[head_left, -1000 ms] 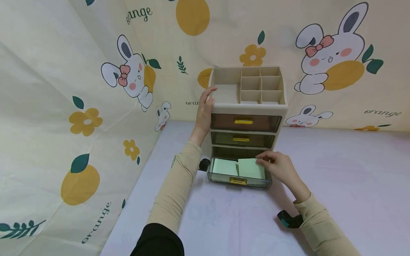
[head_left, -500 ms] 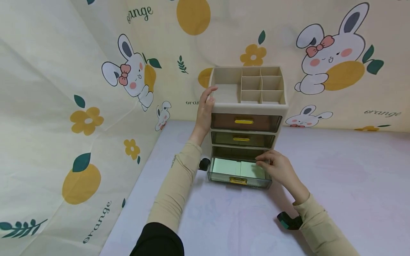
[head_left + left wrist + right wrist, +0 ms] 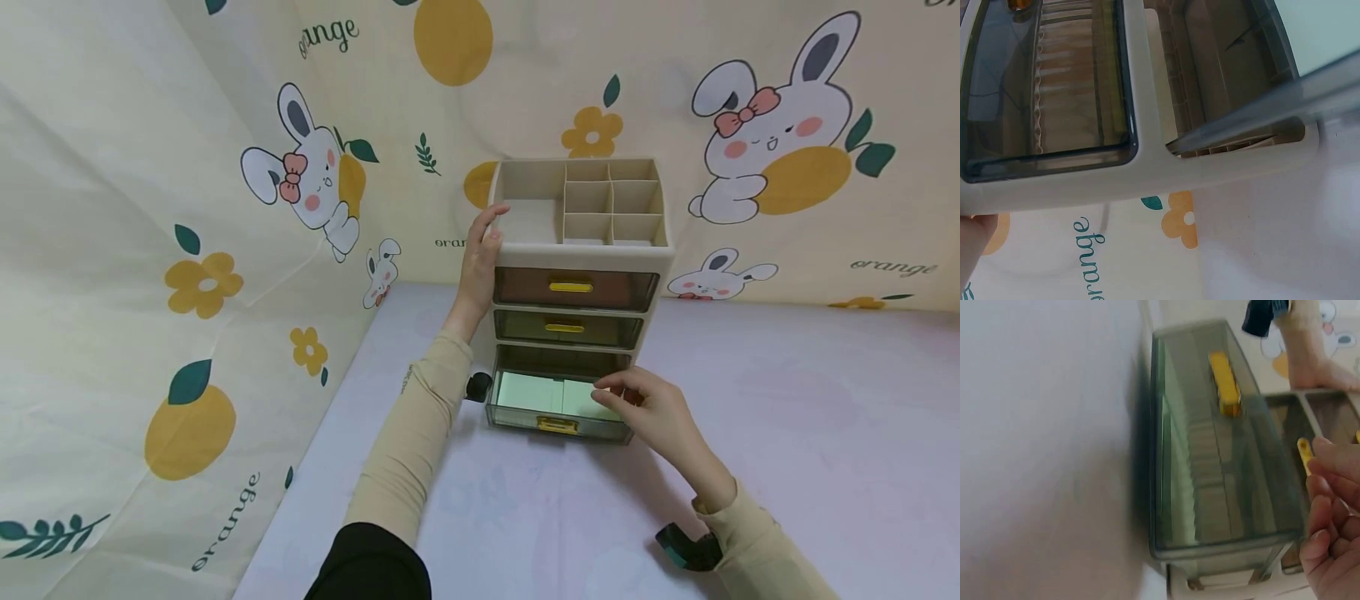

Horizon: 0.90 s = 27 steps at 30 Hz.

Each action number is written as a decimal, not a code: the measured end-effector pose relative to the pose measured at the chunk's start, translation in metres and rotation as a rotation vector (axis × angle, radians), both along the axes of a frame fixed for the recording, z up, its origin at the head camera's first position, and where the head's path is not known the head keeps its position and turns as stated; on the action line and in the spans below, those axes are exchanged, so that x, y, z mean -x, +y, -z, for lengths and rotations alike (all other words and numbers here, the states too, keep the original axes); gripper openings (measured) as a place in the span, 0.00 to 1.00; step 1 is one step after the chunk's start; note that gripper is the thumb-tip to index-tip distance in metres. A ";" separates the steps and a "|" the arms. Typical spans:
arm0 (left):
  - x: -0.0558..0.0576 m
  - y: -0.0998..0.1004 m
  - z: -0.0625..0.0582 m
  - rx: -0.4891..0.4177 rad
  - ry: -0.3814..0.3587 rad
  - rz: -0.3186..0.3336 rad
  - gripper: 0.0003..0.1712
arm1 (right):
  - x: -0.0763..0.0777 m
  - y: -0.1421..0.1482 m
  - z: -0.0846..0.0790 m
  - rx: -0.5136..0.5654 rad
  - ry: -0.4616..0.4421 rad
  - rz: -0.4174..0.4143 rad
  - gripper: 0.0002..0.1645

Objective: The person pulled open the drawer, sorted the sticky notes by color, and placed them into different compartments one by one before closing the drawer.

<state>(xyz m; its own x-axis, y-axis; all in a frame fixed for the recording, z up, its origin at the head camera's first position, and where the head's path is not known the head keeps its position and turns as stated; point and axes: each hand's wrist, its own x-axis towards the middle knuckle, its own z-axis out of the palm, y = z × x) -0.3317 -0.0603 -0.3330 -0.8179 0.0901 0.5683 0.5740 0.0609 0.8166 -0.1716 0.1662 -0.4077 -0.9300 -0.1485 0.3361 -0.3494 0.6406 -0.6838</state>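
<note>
A cream desk organizer (image 3: 585, 255) with tinted drawers stands on the table against the backdrop. Its bottom drawer (image 3: 517, 415) is pulled out and holds two pale green sticky note pads side by side, the left pad (image 3: 529, 392) and the right pad (image 3: 581, 400). My left hand (image 3: 477, 271) grips the organizer's upper left side, with a finger bent over the top rim. Over the drawer's right end hovers my right hand (image 3: 654, 408), fingers loosely bent and nothing between them. In the right wrist view, its fingers (image 3: 1335, 481) appear beside the transparent drawer.
Two closed drawers with yellow handles, the top drawer (image 3: 525, 287) and the middle drawer (image 3: 525, 327), sit above the bottom one. On top is a divided tray (image 3: 588, 197). The white table (image 3: 810, 433) meets a rabbit-and-orange patterned backdrop (image 3: 540, 50) behind and at left.
My right hand has let go of the right sticky note pad, which dropped level with the other in the drawer. That hand then shifted slightly down. My left hand stayed put.
</note>
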 end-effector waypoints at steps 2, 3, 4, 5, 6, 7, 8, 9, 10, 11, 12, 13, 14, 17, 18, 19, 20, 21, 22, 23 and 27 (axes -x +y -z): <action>0.000 0.000 0.000 0.005 0.000 0.005 0.33 | -0.006 -0.002 0.000 0.045 -0.009 -0.012 0.05; -0.001 -0.001 -0.001 0.006 0.001 0.008 0.32 | -0.009 -0.003 -0.001 0.063 -0.012 -0.019 0.05; -0.003 -0.001 -0.002 0.008 0.001 0.010 0.32 | -0.012 -0.005 -0.001 0.082 -0.014 -0.026 0.05; -0.005 -0.001 -0.004 0.009 -0.001 0.011 0.31 | -0.014 -0.006 -0.001 0.101 -0.017 -0.038 0.04; -0.009 -0.001 -0.007 0.011 -0.004 0.010 0.31 | -0.017 -0.007 -0.001 0.114 -0.017 -0.051 0.04; -0.013 -0.001 -0.010 0.010 -0.003 0.012 0.31 | -0.019 -0.008 0.000 0.123 -0.014 -0.067 0.04; -0.017 -0.001 -0.013 0.010 -0.003 0.014 0.30 | -0.020 -0.009 0.000 0.130 -0.017 -0.084 0.04; -0.020 -0.001 -0.016 0.011 -0.004 0.014 0.30 | -0.022 -0.010 0.002 0.136 -0.022 -0.102 0.05; -0.024 -0.001 -0.019 0.012 -0.006 0.014 0.30 | -0.023 -0.011 0.003 0.139 -0.029 -0.118 0.06; -0.027 -0.001 -0.021 0.015 -0.010 0.013 0.30 | -0.024 -0.012 0.005 0.141 -0.038 -0.135 0.06; -0.030 -0.001 -0.023 0.016 -0.011 0.012 0.30 | -0.025 -0.013 0.006 0.141 -0.052 -0.150 0.07; -0.030 -0.001 -0.024 0.019 -0.014 0.013 0.30 | -0.026 -0.014 0.009 0.134 -0.064 -0.161 0.08; -0.031 -0.001 -0.024 0.021 -0.017 0.013 0.29 | -0.026 -0.014 0.011 0.122 -0.077 -0.166 0.09; -0.032 -0.001 -0.024 0.021 -0.024 0.016 0.29 | -0.026 -0.017 0.018 0.071 -0.104 -0.177 0.11; -0.031 -0.001 -0.024 0.018 -0.024 0.018 0.29 | -0.026 -0.018 0.020 0.044 -0.103 -0.178 0.12; -0.031 -0.001 -0.023 0.017 -0.026 0.019 0.29 | -0.025 -0.019 0.023 0.014 -0.097 -0.178 0.13; -0.031 -0.001 -0.023 0.015 -0.026 0.021 0.29 | -0.025 -0.020 0.025 -0.008 -0.092 -0.176 0.13; -0.031 -0.001 -0.023 0.015 -0.029 0.022 0.29 | -0.025 -0.020 0.027 -0.025 -0.084 -0.174 0.14; -0.032 -0.001 -0.023 0.016 -0.029 0.022 0.29 | -0.024 -0.021 0.028 -0.038 -0.072 -0.170 0.14; -0.032 -0.001 -0.023 0.016 -0.030 0.022 0.30 | -0.024 -0.022 0.030 -0.048 -0.060 -0.165 0.14; -0.033 0.000 -0.024 0.024 -0.041 0.017 0.30 | -0.022 -0.022 0.032 -0.037 -0.040 -0.147 0.14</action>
<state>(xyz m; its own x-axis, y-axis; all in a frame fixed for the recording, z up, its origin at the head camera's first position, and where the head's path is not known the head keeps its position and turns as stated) -0.2982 -0.0608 -0.3089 -0.8386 0.1173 0.5320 0.5414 0.0715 0.8377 -0.1494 0.1440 -0.4395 -0.9099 -0.2952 0.2914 -0.4142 0.6094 -0.6761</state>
